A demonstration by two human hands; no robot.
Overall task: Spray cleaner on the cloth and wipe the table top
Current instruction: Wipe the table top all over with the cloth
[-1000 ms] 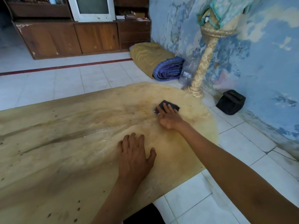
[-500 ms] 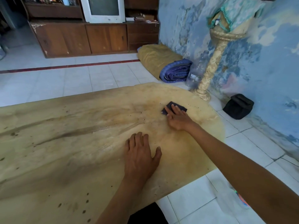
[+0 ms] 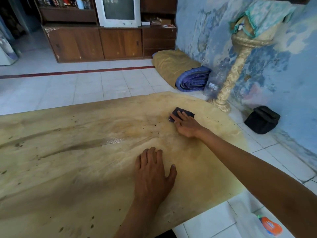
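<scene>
From the head view we judge the wiping underway: our right hand presses straight fingers on the dark cloth near the table top's far right corner, while our left hand lies flat, holding nothing. A wet streak shows; specks remain. A spray bottle lies on the floor; nothing blocks us.
</scene>
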